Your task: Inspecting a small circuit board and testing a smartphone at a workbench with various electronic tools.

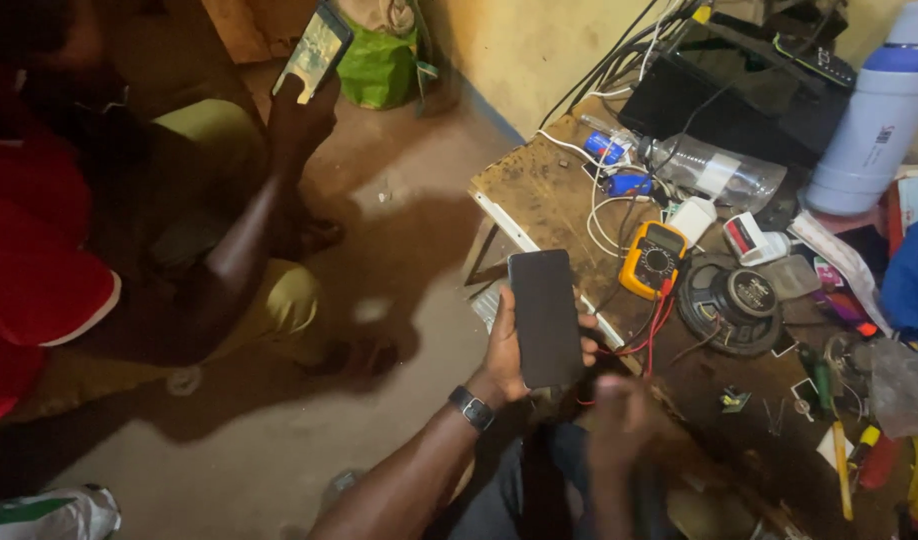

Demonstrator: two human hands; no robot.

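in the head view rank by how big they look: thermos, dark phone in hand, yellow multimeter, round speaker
1. thermos, cut off by the frame
2. dark phone, held in the left hand, nearer the camera so it may look larger
3. speaker
4. multimeter, close to the speaker in size

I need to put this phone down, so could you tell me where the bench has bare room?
The near-left corner of the bench, between its front edge and the white cables, is bare. A smaller dark patch lies below the speaker. Around the multimeter and the tools at right it is crowded.
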